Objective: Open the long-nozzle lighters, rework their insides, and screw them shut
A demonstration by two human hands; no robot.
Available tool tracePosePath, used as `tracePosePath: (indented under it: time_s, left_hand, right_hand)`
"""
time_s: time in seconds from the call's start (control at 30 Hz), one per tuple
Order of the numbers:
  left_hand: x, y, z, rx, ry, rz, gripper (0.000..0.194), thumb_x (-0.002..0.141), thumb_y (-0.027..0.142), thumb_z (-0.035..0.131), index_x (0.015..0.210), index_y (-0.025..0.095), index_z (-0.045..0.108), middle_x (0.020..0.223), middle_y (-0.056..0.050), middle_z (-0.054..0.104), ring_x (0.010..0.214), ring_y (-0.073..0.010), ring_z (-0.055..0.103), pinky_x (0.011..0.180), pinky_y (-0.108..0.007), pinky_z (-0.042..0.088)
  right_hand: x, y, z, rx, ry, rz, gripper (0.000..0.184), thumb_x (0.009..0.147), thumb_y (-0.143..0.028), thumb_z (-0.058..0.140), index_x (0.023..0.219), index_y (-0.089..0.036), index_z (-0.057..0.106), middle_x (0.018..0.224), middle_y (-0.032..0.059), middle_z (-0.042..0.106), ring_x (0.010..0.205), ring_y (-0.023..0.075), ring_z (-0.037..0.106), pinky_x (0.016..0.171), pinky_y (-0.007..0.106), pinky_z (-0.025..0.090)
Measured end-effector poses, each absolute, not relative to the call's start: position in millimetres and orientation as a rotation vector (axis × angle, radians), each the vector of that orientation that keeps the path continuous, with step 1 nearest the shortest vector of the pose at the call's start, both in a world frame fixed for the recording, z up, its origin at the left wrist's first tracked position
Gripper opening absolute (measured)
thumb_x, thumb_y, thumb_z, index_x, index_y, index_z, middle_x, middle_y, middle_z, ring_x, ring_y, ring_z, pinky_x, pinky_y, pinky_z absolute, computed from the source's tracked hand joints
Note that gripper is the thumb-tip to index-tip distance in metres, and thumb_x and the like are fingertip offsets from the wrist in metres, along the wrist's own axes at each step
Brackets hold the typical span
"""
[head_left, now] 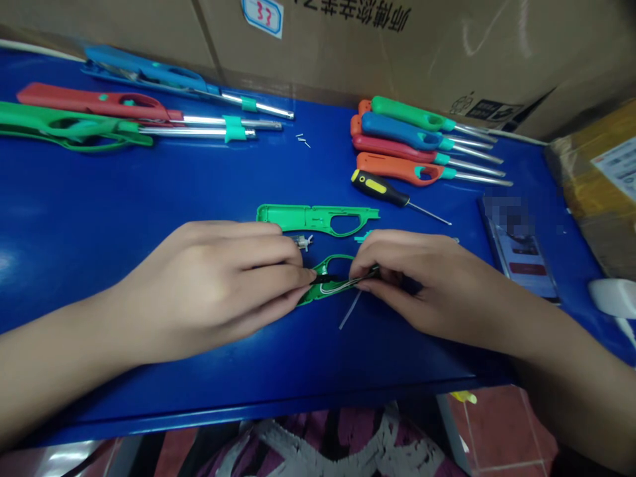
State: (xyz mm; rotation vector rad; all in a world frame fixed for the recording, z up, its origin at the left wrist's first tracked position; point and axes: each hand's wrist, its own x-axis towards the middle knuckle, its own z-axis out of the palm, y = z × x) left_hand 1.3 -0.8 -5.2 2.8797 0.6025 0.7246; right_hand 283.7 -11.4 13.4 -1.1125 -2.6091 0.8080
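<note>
My left hand [218,285] is closed around the rear part of a green lighter half-shell [309,295], its fingertips at a small black part [326,279] in the shell. At the front end, my right hand [417,271] pinches thin wires [340,287] between thumb and fingers. Below that pinch a thin clear tube [350,310] sticks out. Just beyond both hands lies the matching green half-shell [287,216], hollow side up. A small clear fitting [303,242] shows past my left fingers, and a teal piece [364,237] is partly hidden by my right hand.
Behind on the right are several assembled lighters [397,169] and a black-and-yellow screwdriver [380,187]. Open lighters [89,99] lie at the back left, with tiny pins [302,140] nearby. A phone [527,258] rests at the right. Cardboard boxes [348,59] border the blue table [199,179].
</note>
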Motion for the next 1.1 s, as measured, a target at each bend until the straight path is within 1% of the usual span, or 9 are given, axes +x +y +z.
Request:
tracePosePath:
  time_s: [0.27, 0.5, 0.67, 0.8, 0.9, 1.0, 1.1]
  left_hand:
    - [1.2, -1.8, -3.8, 2.888, 0.606, 0.715, 0.015, 0.107, 0.021, 0.056, 0.102, 0.017, 0.070, 0.088, -0.004, 0.077, 0.077, -0.0223, 0.074, 0.066, -0.038, 0.059]
    - [4.4, -0.3, -5.0, 2.885, 0.612, 0.721, 0.017, 0.106, 0.019, 0.056, 0.099, 0.016, 0.071, 0.087, -0.005, 0.076, 0.078, -0.0226, 0.075, 0.066, -0.037, 0.059]
    - [5.1, -0.9, -2.8, 2.893, 0.603, 0.746, 0.017, 0.106, 0.019, 0.056, 0.100, 0.017, 0.072, 0.087, -0.004, 0.077, 0.077, -0.0219, 0.075, 0.066, -0.036, 0.059]
    - [3.5, -0.5, -2.2, 2.924, 0.589, 0.744, 0.017, 0.106, 0.020, 0.057, 0.100, 0.020, 0.073, 0.087, -0.004, 0.077, 0.076, -0.0213, 0.074, 0.066, -0.035, 0.058]
    - [2.3, -0.1, -3.0, 2.934, 0.576, 0.739, 0.016, 0.105, 0.020, 0.058, 0.100, 0.018, 0.073, 0.088, -0.005, 0.076, 0.076, -0.0219, 0.074, 0.066, -0.035, 0.058]
    - [1.9, -0.3, -3.6, 2.929, 0.565, 0.734, 0.015, 0.105, 0.019, 0.059, 0.101, 0.016, 0.073, 0.088, -0.005, 0.075, 0.076, -0.0215, 0.073, 0.065, -0.035, 0.057]
    - [2.3, -0.8, -2.8, 2.939, 0.573, 0.727, 0.016, 0.105, 0.019, 0.058, 0.100, 0.017, 0.073, 0.087, -0.004, 0.075, 0.076, -0.0210, 0.073, 0.066, -0.034, 0.057]
  right_hand:
    - [284.8, -10.6, 12.4, -1.096, -2.614, 0.799, 0.009, 0.104, -0.018, 0.058, 0.104, -0.021, 0.067, 0.102, -0.0003, 0.070, 0.088, 0.0121, 0.064, 0.077, 0.026, 0.045]
    - [286.2, -10.7, 12.8, -1.029, -2.634, 0.808, 0.014, 0.105, -0.017, 0.055, 0.098, -0.020, 0.067, 0.096, 0.0009, 0.069, 0.087, 0.0135, 0.064, 0.076, 0.029, 0.045]
    - [284.7, -9.8, 15.4, -0.984, -2.623, 0.801, 0.014, 0.100, -0.013, 0.057, 0.095, -0.020, 0.068, 0.094, 0.0023, 0.070, 0.084, 0.0147, 0.064, 0.074, 0.030, 0.045]
    - [282.1, -8.1, 14.6, -1.053, -2.600, 0.774, 0.013, 0.099, -0.013, 0.059, 0.094, -0.019, 0.070, 0.091, 0.0012, 0.070, 0.077, 0.0124, 0.061, 0.069, 0.028, 0.042]
    - [281.7, -7.6, 13.7, -1.071, -2.591, 0.788, 0.014, 0.100, -0.013, 0.059, 0.093, -0.017, 0.071, 0.089, 0.0005, 0.070, 0.075, 0.0106, 0.059, 0.069, 0.027, 0.042]
    - [282.3, -7.6, 13.9, -1.108, -2.553, 0.837, 0.011, 0.097, -0.012, 0.063, 0.092, -0.017, 0.072, 0.085, -0.0013, 0.068, 0.070, 0.0089, 0.057, 0.066, 0.026, 0.042]
    - [282.8, -7.7, 15.8, -1.129, -2.525, 0.889, 0.011, 0.093, -0.010, 0.065, 0.091, -0.017, 0.073, 0.083, -0.0020, 0.067, 0.066, 0.0080, 0.055, 0.063, 0.025, 0.042]
